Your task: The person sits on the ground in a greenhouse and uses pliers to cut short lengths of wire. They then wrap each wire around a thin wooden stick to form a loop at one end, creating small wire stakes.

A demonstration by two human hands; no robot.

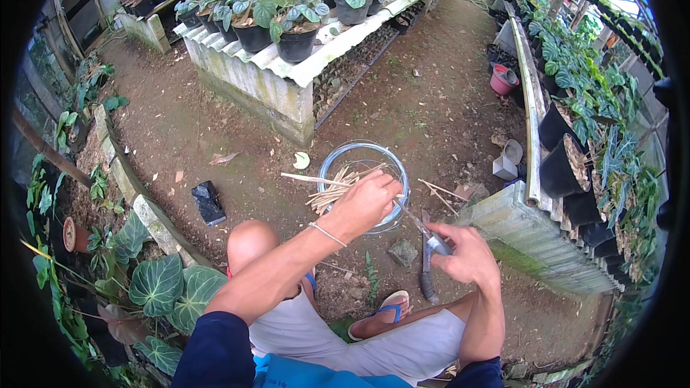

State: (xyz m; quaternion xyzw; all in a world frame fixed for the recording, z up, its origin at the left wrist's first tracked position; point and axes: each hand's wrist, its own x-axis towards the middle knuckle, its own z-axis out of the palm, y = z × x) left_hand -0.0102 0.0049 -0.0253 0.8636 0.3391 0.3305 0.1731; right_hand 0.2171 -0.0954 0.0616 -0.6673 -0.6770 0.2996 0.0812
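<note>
My left hand (365, 205) is closed around a thin pale stick (309, 178), which pokes out to the left of the fingers. In my right hand (467, 251) is a slim knife-like tool (437, 243) with a greyish handle; its narrow metal end points at my left fingertips. Whether that end touches the stick is too small to tell. Under my left hand, a bundle of short pale sticks (329, 197) lies on the ground, inside a coil of light-blue wire (325, 167). A tool with a dark curved handle (428, 286) rests on the soil below my right hand.
A concrete bench (251, 104) with potted plants stands ahead. Another concrete bench (532, 233) with black pots is close on my right. Loose sticks (442, 190), a stone (402, 251) and a black plastic packet (208, 202) lie on the soil. Large-leaved plants (157, 291) grow at left.
</note>
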